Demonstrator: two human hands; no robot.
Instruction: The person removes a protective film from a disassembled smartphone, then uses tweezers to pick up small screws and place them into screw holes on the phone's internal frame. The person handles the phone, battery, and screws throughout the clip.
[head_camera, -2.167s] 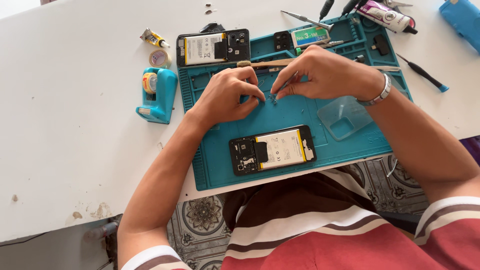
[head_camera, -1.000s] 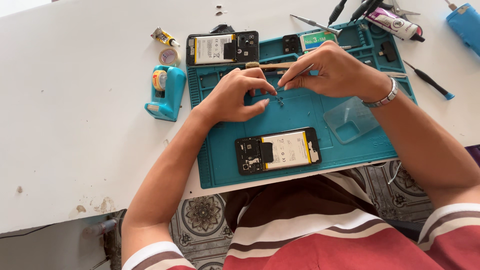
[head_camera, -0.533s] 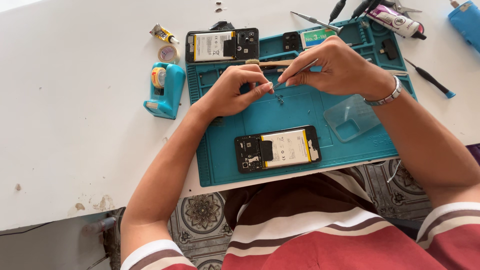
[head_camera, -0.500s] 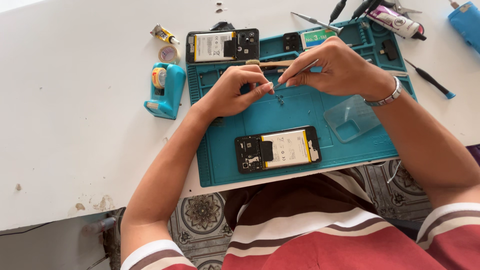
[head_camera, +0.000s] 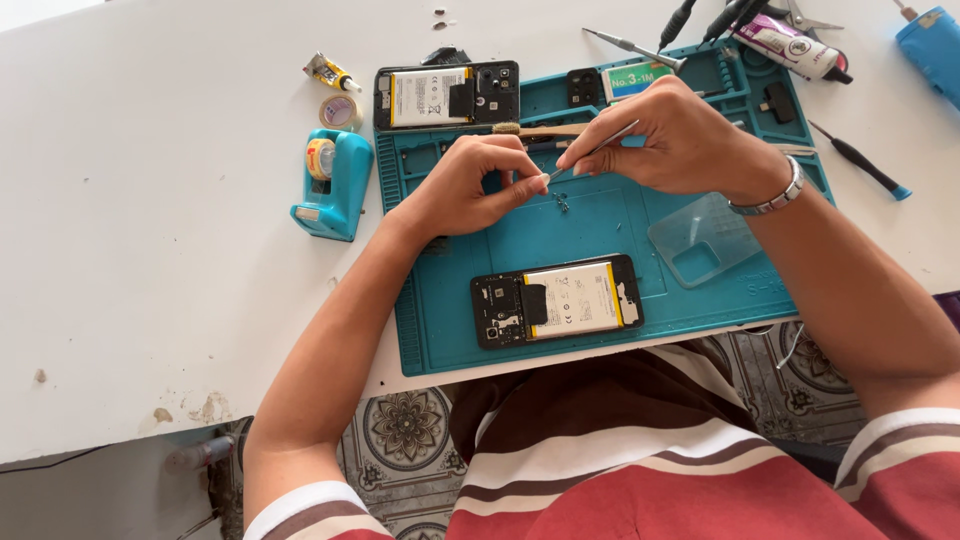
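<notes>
Two hands meet over the teal mat (head_camera: 600, 320): right hand (head_camera: 680, 140) fingers clamped on slim tweezers (head_camera: 597, 150), left hand (head_camera: 470, 185) fingers pinched together at the tweezer tip. Opened phone (head_camera: 557, 300) lies nearer; tape dispenser (head_camera: 330, 180) sits left on the table (head_camera: 150, 200).

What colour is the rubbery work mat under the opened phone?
The ridged work mat is teal blue, clearest in the head view, with the opened black phone lying on it.

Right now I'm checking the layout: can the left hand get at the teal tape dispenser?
Probably yes: the left hand sits just right of the tape dispenser, with only bare table and mat edge between.
</notes>
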